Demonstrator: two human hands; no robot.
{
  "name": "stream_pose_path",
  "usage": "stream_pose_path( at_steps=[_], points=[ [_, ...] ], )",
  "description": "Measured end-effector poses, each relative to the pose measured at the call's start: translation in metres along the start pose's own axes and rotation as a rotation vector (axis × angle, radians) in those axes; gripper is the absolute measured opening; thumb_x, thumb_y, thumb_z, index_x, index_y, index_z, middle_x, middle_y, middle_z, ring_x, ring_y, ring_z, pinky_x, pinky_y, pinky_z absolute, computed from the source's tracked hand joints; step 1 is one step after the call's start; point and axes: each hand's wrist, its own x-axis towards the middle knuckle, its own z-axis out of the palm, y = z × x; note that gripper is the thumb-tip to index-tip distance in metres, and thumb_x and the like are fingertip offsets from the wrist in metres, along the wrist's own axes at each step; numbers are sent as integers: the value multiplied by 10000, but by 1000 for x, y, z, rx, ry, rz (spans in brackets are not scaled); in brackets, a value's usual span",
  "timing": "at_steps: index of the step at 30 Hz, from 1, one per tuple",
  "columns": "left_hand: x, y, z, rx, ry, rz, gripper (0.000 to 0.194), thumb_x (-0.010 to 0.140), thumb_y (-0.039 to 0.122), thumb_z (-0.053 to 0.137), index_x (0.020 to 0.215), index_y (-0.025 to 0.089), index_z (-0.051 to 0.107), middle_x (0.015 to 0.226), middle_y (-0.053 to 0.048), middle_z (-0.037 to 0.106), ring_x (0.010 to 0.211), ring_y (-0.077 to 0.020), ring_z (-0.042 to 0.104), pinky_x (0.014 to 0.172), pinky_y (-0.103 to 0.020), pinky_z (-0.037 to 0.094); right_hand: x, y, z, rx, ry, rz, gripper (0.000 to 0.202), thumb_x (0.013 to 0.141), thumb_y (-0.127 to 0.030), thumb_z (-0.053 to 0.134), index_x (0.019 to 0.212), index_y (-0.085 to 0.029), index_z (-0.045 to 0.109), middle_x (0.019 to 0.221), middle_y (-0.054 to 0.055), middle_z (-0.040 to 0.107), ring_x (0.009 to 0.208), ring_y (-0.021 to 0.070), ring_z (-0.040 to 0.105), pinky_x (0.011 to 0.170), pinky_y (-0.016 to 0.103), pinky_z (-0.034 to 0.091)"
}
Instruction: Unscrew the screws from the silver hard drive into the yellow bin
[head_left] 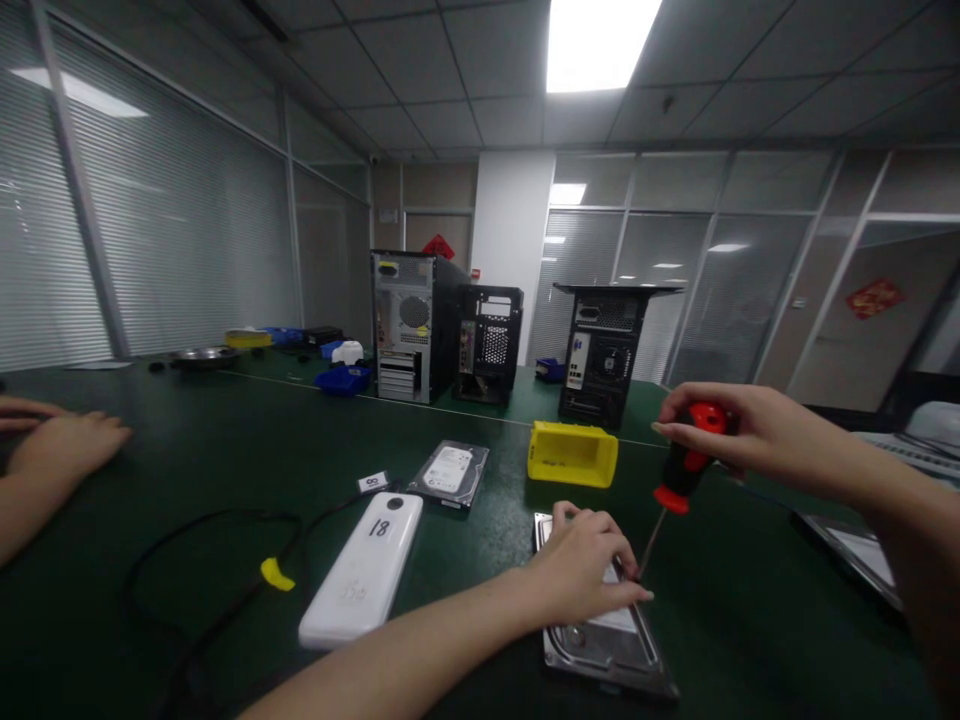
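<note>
A silver hard drive [600, 655] lies flat on the green table in front of me. My left hand [585, 565] rests across its upper part, fingers spread over the top and right edge, covering much of the label. In my right hand [720, 420] is a screwdriver [679, 460] with a red and black handle. Its thin shaft slants down to the drive's right edge, close to my left fingertips. Whether the tip sits in a screw is too small to tell.
Beyond the drive stands a yellow bin [574, 455]. A second hard drive [450, 473], a white power bank [364, 570] marked 18 and a black cable lie left. Computer cases [409, 325] stand farther back. Another drive [855, 555] is at right. Another person's hands [67, 450] rest at far left.
</note>
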Motion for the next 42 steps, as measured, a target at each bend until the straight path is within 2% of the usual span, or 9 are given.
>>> stream_pose_path(
  at_steps=[8, 14, 19, 24, 42],
  points=[
    [-2, 1, -5, -53, -42, 3, 259, 826, 464, 651, 873, 210, 654, 1005, -13, 571, 1066, -223, 515, 954, -414, 265, -5, -2, -1, -18, 51, -1, 464, 787, -597, 517, 968, -173, 570, 816, 77, 618, 556, 153, 591, 477, 291, 504],
    [1, -1, -13, -135, -98, -81, 130, 836, 312, 607, 917, 235, 674, 1046, -12, 542, 1080, -219, 494, 975, -413, 273, -7, -6, -2, -31, 90, -10, 424, 796, -559, 534, 948, -167, 590, 768, 71, 625, 554, 141, 571, 484, 271, 480],
    [3, 0, -10, -122, -95, -66, 164, 871, 250, 534, 897, 224, 693, 1018, -18, 565, 1081, -216, 512, 983, -434, 256, -3, -3, -1, -34, 88, -27, 438, 798, -577, 522, 948, -170, 588, 779, 71, 627, 546, 137, 574, 468, 261, 481],
    [3, -4, -5, -95, -82, -28, 150, 862, 268, 559, 895, 217, 696, 1024, -20, 585, 1085, -218, 522, 979, -446, 237, 0, 2, 2, -15, 52, -36, 464, 781, -610, 530, 963, -187, 586, 798, 58, 631, 548, 140, 593, 454, 257, 494],
    [2, -5, -5, -65, -104, -25, 190, 872, 292, 517, 922, 244, 694, 1063, -14, 592, 1108, -226, 508, 977, -421, 248, 3, -4, 5, -35, 60, -39, 394, 782, -533, 576, 965, -185, 596, 823, 69, 636, 577, 149, 592, 479, 261, 497]
  ],
)
